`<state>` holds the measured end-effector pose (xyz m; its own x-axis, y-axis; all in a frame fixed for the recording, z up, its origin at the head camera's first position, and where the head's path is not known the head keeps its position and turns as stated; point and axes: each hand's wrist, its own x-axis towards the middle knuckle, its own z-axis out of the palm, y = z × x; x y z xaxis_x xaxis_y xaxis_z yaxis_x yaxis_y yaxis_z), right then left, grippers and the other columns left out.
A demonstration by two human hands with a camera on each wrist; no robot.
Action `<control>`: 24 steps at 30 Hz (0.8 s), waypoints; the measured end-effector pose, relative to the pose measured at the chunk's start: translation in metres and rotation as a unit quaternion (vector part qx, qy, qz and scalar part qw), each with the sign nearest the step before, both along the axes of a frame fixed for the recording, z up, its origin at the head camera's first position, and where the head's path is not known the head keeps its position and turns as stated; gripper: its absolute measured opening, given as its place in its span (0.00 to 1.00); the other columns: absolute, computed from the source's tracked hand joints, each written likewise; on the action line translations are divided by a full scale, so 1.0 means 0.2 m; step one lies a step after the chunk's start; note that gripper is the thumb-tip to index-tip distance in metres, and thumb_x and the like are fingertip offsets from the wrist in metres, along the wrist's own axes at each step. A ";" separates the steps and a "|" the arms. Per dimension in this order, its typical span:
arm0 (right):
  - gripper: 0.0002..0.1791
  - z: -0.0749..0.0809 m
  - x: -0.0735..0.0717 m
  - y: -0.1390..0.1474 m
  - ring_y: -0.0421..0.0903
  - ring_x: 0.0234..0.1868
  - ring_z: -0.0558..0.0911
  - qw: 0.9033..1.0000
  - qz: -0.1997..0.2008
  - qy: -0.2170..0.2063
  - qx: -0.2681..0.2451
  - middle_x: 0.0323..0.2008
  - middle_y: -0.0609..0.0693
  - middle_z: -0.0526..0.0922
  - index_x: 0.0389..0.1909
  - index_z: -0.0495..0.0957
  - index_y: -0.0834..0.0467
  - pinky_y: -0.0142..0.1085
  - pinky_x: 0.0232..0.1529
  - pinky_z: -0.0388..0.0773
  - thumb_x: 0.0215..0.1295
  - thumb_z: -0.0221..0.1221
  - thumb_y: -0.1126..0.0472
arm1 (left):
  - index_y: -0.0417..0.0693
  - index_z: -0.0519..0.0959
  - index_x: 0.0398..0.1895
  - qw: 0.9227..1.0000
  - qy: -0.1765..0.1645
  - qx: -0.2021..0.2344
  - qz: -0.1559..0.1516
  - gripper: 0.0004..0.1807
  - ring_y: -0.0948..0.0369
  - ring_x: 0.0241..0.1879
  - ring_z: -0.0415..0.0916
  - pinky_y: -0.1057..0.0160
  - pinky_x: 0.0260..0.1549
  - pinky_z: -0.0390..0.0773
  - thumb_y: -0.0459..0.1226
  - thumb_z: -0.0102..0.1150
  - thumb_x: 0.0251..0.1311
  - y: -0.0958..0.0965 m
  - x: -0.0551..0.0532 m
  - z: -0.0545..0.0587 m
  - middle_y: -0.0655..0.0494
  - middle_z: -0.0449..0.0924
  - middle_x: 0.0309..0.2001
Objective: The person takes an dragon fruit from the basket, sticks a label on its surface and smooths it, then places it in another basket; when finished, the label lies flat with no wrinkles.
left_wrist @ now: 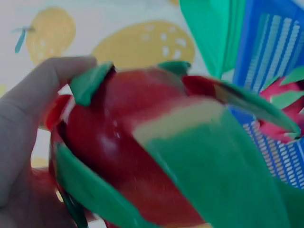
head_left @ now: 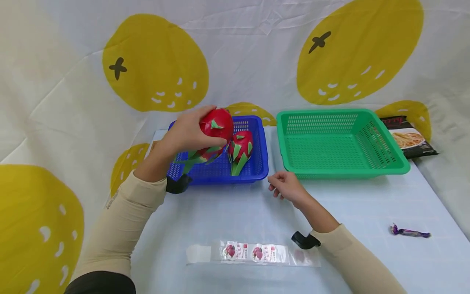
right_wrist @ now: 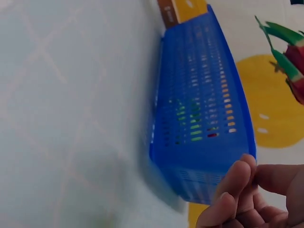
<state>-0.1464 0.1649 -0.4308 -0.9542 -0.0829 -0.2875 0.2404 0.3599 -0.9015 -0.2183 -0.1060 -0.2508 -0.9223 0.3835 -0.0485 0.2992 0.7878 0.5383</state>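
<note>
Raised over the blue basket (head_left: pixel 213 179), my left hand (head_left: pixel 187 130) grips a red dragon fruit (head_left: pixel 220 118) with green leaf scales. In the left wrist view the held dragon fruit (left_wrist: pixel 137 137) fills the middle, thumb and fingers round its side. Below the thumb in the head view, more red and green shows; whether it is the same fruit I cannot tell. Another dragon fruit (head_left: pixel 240 149) lies in the basket's right half. My right hand (head_left: pixel 288 188) hovers near the basket's front right corner, fingers loosely curled, holding nothing.
Right of the blue basket stands a green basket (head_left: pixel 345 173), with a black food packet (head_left: pixel 407 136) beside it. Nearer the front lie a strip of dragon fruit labels (head_left: pixel 253 253) and a purple wrapped stick (head_left: pixel 411 232). A fruit-print cloth (head_left: pixel 249 53) hangs behind.
</note>
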 end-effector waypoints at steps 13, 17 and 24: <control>0.18 -0.14 0.48 0.19 0.40 0.34 0.76 0.940 0.230 0.089 0.236 0.34 0.45 0.81 0.42 0.80 0.61 0.34 0.35 0.75 0.52 0.67 0.55 | 0.66 0.59 0.70 0.990 -0.043 -0.036 -0.131 0.51 0.56 0.57 0.67 0.60 0.37 0.82 0.50 0.74 0.38 0.19 0.34 -0.14 0.56 0.72 0.56; 0.24 -0.18 0.60 0.20 0.42 0.41 0.76 0.920 0.234 0.111 0.294 0.39 0.44 0.78 0.43 0.80 0.58 0.41 0.43 0.77 0.45 0.71 0.52 | 0.64 0.61 0.69 0.983 -0.050 -0.047 -0.169 0.51 0.59 0.56 0.68 0.64 0.36 0.81 0.50 0.75 0.37 0.26 0.42 -0.23 0.59 0.73 0.55; 0.21 -0.22 0.67 0.19 0.40 0.41 0.72 0.900 0.215 0.154 0.346 0.36 0.41 0.76 0.39 0.81 0.54 0.38 0.43 0.78 0.41 0.74 0.55 | 0.62 0.62 0.68 0.973 -0.065 -0.060 -0.211 0.50 0.60 0.55 0.69 0.69 0.34 0.79 0.52 0.74 0.37 0.35 0.47 -0.45 0.60 0.75 0.54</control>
